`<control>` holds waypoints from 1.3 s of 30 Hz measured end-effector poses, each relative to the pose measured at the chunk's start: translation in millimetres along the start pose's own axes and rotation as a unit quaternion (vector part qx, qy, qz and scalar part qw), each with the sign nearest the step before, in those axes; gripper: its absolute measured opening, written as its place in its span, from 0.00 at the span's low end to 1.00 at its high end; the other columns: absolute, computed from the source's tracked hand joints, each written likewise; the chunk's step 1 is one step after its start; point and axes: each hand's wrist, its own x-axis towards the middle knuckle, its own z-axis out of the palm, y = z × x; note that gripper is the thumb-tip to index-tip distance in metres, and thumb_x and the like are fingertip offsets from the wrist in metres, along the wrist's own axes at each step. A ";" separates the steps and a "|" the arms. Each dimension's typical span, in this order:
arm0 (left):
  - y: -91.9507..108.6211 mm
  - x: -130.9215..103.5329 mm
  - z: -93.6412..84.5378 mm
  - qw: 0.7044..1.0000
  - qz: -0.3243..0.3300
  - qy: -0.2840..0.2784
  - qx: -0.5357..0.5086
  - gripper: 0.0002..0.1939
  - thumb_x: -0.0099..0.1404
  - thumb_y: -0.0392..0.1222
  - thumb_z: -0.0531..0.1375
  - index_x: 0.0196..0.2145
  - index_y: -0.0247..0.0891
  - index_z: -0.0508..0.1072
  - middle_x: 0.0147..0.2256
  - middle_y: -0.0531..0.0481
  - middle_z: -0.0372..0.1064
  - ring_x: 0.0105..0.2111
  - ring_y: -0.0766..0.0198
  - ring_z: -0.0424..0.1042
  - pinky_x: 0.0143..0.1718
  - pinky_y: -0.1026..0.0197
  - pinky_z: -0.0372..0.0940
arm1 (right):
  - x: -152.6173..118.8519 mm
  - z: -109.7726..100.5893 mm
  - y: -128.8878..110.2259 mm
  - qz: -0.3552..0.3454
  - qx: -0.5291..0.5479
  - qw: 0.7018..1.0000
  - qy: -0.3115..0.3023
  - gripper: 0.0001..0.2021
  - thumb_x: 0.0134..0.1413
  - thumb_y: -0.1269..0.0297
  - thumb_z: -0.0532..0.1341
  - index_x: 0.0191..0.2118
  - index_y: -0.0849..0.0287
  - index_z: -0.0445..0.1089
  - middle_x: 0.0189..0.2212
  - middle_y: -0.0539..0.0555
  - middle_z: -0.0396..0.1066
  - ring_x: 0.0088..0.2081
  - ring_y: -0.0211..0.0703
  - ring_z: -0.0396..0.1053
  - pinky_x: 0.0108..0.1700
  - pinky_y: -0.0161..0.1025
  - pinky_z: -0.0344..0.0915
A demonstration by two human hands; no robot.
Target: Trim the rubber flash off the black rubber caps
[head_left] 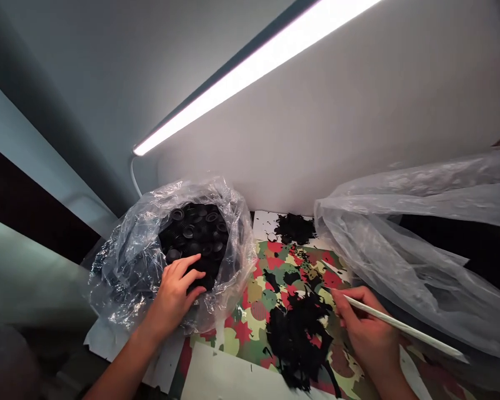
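My left hand [178,289] reaches over the mouth of a clear plastic bag [137,244] at the left, its fingers spread and nothing visible between them. Inside the bag lie several round black parts [191,228], close to the fingertips. My right hand [366,322] grips a long, thin whitish stick-like tool [408,329] between thumb and fingers, its rear end pointing to the lower right. Near that hand, black scraps [300,333] are heaped on a colourful camouflage-patterned sheet [241,333].
Another pile of black scraps [295,229] lies near the wall. A large clear plastic bag [400,250] with dark contents fills the right side. White paper [229,375] lies at the front edge. A lit tube lamp [250,69] slants across the wall above.
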 end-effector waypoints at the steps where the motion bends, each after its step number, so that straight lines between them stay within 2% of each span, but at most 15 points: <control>1: -0.5 -1.0 -1.6 1.000 -0.006 -0.005 0.002 0.06 0.66 0.33 0.63 0.40 0.42 0.78 0.56 0.40 0.74 0.54 0.47 0.74 0.52 0.44 0.69 | 0.3 0.4 -0.9 0.006 0.001 1.000 -0.003 0.31 0.46 0.28 0.63 0.23 0.56 0.68 0.16 0.47 0.63 0.18 0.37 0.59 0.20 0.36 0.58; 11: 7.3 4.1 0.7 0.999 -0.026 -0.002 0.047 0.08 0.64 0.32 0.63 0.41 0.42 0.77 0.55 0.38 0.75 0.53 0.45 0.75 0.50 0.44 0.70 | -5.0 -3.1 -12.5 -0.046 0.007 0.998 -0.030 0.27 0.54 0.35 0.63 0.22 0.55 0.67 0.14 0.45 0.60 0.15 0.36 0.58 0.19 0.34 0.58; 15: 15.2 8.2 -1.4 0.994 -0.020 -0.021 0.105 0.11 0.63 0.32 0.62 0.42 0.41 0.78 0.55 0.36 0.75 0.52 0.42 0.74 0.46 0.43 0.71 | -11.3 -16.3 -22.8 -0.118 0.003 0.992 -0.035 0.19 0.59 0.44 0.64 0.28 0.55 0.72 0.19 0.48 0.68 0.18 0.37 0.63 0.22 0.34 0.62; 19: 48.4 31.9 -9.9 0.990 0.008 -0.029 0.140 0.13 0.64 0.32 0.59 0.45 0.40 0.79 0.55 0.33 0.73 0.54 0.38 0.71 0.45 0.41 0.71 | -8.0 -34.8 -33.7 -0.168 0.004 0.981 -0.097 0.13 0.63 0.52 0.62 0.33 0.55 0.74 0.26 0.51 0.74 0.24 0.39 0.69 0.28 0.35 0.67; 20: 61.4 41.6 -10.6 0.992 0.027 -0.031 0.122 0.13 0.66 0.32 0.58 0.46 0.39 0.78 0.55 0.34 0.73 0.55 0.40 0.71 0.46 0.42 0.71 | -5.3 -38.9 -36.0 -0.164 -0.002 0.980 -0.116 0.13 0.63 0.52 0.62 0.33 0.55 0.74 0.25 0.50 0.74 0.22 0.39 0.68 0.27 0.34 0.67; 22: 89.4 60.7 -6.4 0.991 0.089 -0.087 0.043 0.13 0.69 0.36 0.58 0.49 0.40 0.77 0.54 0.37 0.74 0.54 0.47 0.72 0.50 0.46 0.70 | 1.6 -46.6 -40.2 -0.154 -0.011 0.980 -0.129 0.13 0.63 0.52 0.62 0.33 0.55 0.73 0.21 0.47 0.71 0.20 0.37 0.66 0.24 0.34 0.64; 24: 114.5 72.2 7.3 0.966 0.167 -0.189 -0.050 0.21 0.69 0.43 0.63 0.59 0.43 0.72 0.58 0.39 0.71 0.57 0.49 0.71 0.55 0.48 0.68 | 10.1 -54.3 -44.3 -0.145 -0.015 0.982 -0.120 0.13 0.62 0.51 0.61 0.32 0.54 0.72 0.19 0.46 0.69 0.19 0.37 0.64 0.23 0.33 0.62; 26: 132.2 71.1 29.5 0.933 0.232 -0.256 -0.099 0.45 0.58 0.56 0.71 0.68 0.47 0.61 0.67 0.35 0.61 0.66 0.39 0.61 0.60 0.40 0.64 | 18.5 -62.3 -47.8 -0.137 -0.014 0.983 -0.123 0.15 0.64 0.51 0.60 0.31 0.54 0.71 0.17 0.45 0.67 0.19 0.37 0.64 0.23 0.33 0.61; 27: 138.2 66.3 42.5 0.924 0.253 -0.269 -0.103 0.54 0.51 0.62 0.73 0.70 0.49 0.58 0.70 0.33 0.56 0.68 0.32 0.55 0.61 0.33 0.60 | 22.0 -66.1 -49.0 -0.133 -0.014 0.983 -0.127 0.16 0.65 0.51 0.58 0.31 0.54 0.71 0.17 0.45 0.66 0.19 0.37 0.64 0.23 0.33 0.62; 28: 142.7 59.7 55.7 0.919 0.266 -0.272 -0.101 0.57 0.48 0.65 0.73 0.70 0.49 0.57 0.71 0.32 0.53 0.69 0.27 0.51 0.61 0.28 0.57 | 24.6 -69.3 -49.6 -0.134 -0.011 0.982 -0.129 0.18 0.67 0.50 0.57 0.31 0.55 0.71 0.17 0.45 0.66 0.19 0.37 0.64 0.24 0.33 0.62; 29: 146.3 52.6 68.5 0.920 0.271 -0.266 -0.092 0.54 0.50 0.64 0.72 0.70 0.50 0.59 0.71 0.32 0.51 0.69 0.25 0.50 0.60 0.24 0.55 | 26.0 -71.7 -49.6 -0.139 -0.006 0.982 -0.126 0.19 0.68 0.49 0.55 0.30 0.55 0.72 0.17 0.46 0.66 0.20 0.37 0.64 0.25 0.33 0.63; 31: 152.4 41.3 91.1 0.928 0.273 -0.238 -0.084 0.40 0.59 0.56 0.70 0.66 0.53 0.65 0.70 0.36 0.56 0.68 0.28 0.54 0.61 0.24 0.53 | 24.9 -73.2 -47.0 -0.150 0.004 0.982 -0.114 0.22 0.69 0.47 0.53 0.31 0.55 0.72 0.18 0.46 0.66 0.20 0.37 0.65 0.25 0.33 0.63; 34: 162.0 45.1 115.4 0.929 0.273 -0.231 -0.094 0.10 0.69 0.39 0.62 0.47 0.43 0.78 0.54 0.40 0.74 0.54 0.47 0.71 0.60 0.42 0.63 | 13.4 -68.2 -37.4 -0.165 0.005 0.983 -0.086 0.22 0.70 0.47 0.52 0.30 0.56 0.72 0.17 0.46 0.65 0.19 0.37 0.64 0.24 0.33 0.61; 36: 166.9 65.7 126.5 0.927 0.268 -0.246 -0.085 0.06 0.70 0.35 0.59 0.38 0.39 0.77 0.41 0.43 0.76 0.42 0.56 0.75 0.50 0.55 0.70 | 0.9 -63.2 -29.2 -0.182 -0.005 0.980 -0.079 0.22 0.70 0.48 0.53 0.30 0.56 0.72 0.17 0.46 0.66 0.18 0.37 0.64 0.24 0.32 0.61; 39: 168.3 121.6 137.6 0.940 0.222 -0.253 -0.051 0.05 0.72 0.37 0.59 0.40 0.37 0.76 0.38 0.46 0.75 0.37 0.60 0.75 0.43 0.57 0.73 | -19.6 -60.5 -19.9 -0.174 -0.025 0.981 -0.081 0.20 0.71 0.51 0.53 0.31 0.55 0.73 0.19 0.47 0.69 0.21 0.38 0.68 0.26 0.32 0.63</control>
